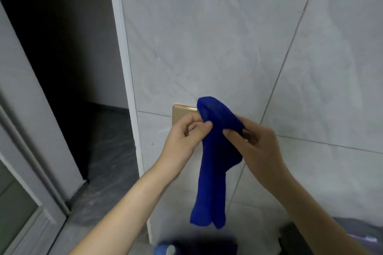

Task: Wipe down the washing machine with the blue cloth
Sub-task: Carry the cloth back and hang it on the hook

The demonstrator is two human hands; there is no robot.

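Grey marbled wall tiles (207, 37) fill the view, with a dark doorway (62, 47) off to the left and a gold plate (182, 112) on the wall just behind the hands. Up at chest height, the left hand (186, 132) pinches one edge of the blue cloth (215, 161) and the right hand (259, 141) grips the bunched top, so the rest hangs loose below. By my read this is the preparing step, gathering the cloth before any wiping. No washing machine is clearly in view, so next comes turning to find it, cloth folded into a pad.
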